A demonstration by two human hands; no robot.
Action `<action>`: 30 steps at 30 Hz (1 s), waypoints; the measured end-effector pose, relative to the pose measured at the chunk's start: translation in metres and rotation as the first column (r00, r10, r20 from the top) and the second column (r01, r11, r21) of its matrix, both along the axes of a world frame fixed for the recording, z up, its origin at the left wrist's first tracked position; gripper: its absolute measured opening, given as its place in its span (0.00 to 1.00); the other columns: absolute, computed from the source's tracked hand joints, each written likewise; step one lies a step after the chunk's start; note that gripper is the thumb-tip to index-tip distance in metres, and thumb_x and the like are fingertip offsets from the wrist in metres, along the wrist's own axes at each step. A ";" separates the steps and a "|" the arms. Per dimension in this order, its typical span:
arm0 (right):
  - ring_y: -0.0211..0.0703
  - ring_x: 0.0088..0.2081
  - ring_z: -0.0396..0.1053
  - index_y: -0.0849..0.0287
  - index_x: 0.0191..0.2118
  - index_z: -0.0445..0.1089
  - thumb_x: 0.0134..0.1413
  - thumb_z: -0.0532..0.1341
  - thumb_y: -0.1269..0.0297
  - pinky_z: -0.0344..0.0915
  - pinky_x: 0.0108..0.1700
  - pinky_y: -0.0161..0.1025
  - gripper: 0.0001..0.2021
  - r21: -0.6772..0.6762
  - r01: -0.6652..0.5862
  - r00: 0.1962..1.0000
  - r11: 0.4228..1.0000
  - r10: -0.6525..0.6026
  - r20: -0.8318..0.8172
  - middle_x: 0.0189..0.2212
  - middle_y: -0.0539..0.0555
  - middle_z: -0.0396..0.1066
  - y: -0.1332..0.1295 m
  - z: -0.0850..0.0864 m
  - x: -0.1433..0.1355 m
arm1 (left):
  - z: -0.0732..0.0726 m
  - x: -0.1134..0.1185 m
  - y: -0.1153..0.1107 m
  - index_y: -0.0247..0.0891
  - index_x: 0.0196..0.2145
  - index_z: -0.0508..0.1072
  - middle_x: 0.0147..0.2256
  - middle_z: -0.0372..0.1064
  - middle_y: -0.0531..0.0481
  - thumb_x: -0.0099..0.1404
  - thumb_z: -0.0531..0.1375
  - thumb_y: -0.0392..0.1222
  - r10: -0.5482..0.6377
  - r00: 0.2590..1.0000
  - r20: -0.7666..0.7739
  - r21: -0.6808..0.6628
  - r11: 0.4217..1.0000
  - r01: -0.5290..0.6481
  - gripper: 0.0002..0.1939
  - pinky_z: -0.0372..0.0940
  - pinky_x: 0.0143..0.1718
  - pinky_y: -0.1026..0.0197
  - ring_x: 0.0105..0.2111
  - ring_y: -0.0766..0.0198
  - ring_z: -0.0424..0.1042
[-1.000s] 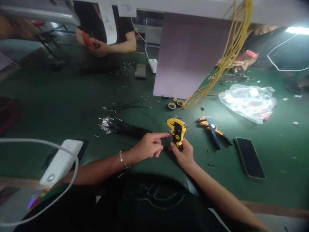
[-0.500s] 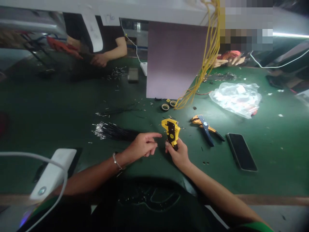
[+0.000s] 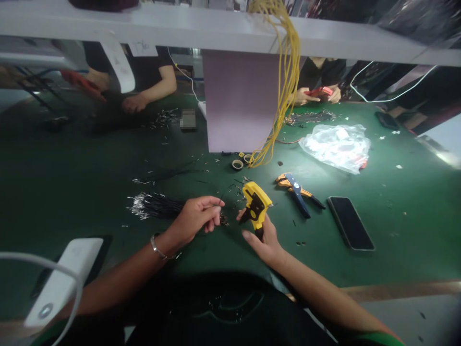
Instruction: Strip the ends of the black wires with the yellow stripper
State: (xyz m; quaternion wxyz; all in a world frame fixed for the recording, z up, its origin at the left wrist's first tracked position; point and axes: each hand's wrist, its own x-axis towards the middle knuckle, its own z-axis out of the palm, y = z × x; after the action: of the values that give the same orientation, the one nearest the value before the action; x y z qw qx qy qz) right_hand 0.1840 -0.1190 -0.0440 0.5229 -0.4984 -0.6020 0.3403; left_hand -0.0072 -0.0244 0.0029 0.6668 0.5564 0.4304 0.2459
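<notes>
My right hand (image 3: 267, 240) holds a yellow and black wire stripper (image 3: 256, 206) upright by its handle, with the thumb lifted off to the side. To its left, my left hand (image 3: 198, 216) pinches a thin black wire (image 3: 222, 193) between thumb and fingers, apart from the tool's jaws. Just behind that hand lies a bundle of black wires (image 3: 162, 204), their bright tips fanned out to the left. Small cut bits (image 3: 237, 192) are scattered on the green table beside the stripper.
A second stripper, orange and blue (image 3: 297, 192), lies right of my hands near a phone (image 3: 350, 223). Tape rolls (image 3: 237, 165), hanging yellow wires (image 3: 284, 96) and a clear plastic bag (image 3: 336, 146) are farther back. A white power strip (image 3: 65, 278) sits at left. Two co-workers' hands (image 3: 135, 102) work opposite.
My left hand has drawn left, away from the stripper, and its pointing finger has curled into a pinch. The stripper's lever has swung out as my right thumb moved off it. The view has shifted.
</notes>
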 end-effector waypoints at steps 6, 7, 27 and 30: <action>0.49 0.44 0.67 0.58 0.46 0.63 0.53 0.60 0.64 0.63 0.50 0.46 0.14 -0.090 -0.101 0.995 0.991 0.102 0.007 0.41 0.57 0.69 0.000 -0.001 -0.003 | 0.000 0.001 -0.001 0.30 0.42 0.71 0.21 0.67 0.53 0.59 0.59 0.40 -0.002 1.000 0.001 0.000 1.000 0.002 0.14 0.56 0.15 0.69 0.16 0.72 0.63; 0.49 0.43 0.68 0.58 0.45 0.63 0.52 0.60 0.65 0.64 0.49 0.45 0.14 -0.101 -0.111 0.994 0.989 0.111 -0.002 0.40 0.56 0.69 0.001 -0.001 -0.004 | -0.001 0.001 -0.001 0.30 0.42 0.71 0.20 0.67 0.53 0.58 0.59 0.40 -0.001 1.000 -0.001 -0.004 1.000 0.001 0.15 0.56 0.15 0.69 0.15 0.72 0.62; 0.50 0.34 0.75 0.59 0.39 0.71 0.38 0.62 0.74 0.70 0.41 0.46 0.16 -0.351 -0.136 0.787 0.926 -0.114 -0.606 0.33 0.54 0.76 0.023 0.014 0.043 | 0.005 -0.013 0.015 0.34 0.36 0.77 0.21 0.69 0.54 0.60 0.55 0.38 0.193 0.943 -0.270 0.501 0.865 -0.034 0.11 0.59 0.21 0.69 0.19 0.72 0.61; 0.50 0.35 0.75 0.60 0.40 0.71 0.38 0.62 0.74 0.70 0.40 0.47 0.17 -0.370 -0.303 0.777 0.878 0.002 -0.630 0.35 0.56 0.77 0.018 0.008 0.035 | 0.001 -0.014 0.016 0.35 0.35 0.77 0.21 0.70 0.53 0.61 0.55 0.38 0.183 0.940 -0.289 0.515 0.857 -0.009 0.11 0.59 0.22 0.69 0.19 0.72 0.62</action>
State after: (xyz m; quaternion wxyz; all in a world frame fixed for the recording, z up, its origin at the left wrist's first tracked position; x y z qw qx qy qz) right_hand 0.2191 -0.1008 -0.0364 0.5282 -0.4165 -0.3434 0.6555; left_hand -0.0211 -0.0080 0.0042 0.4031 0.7222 0.4829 0.2877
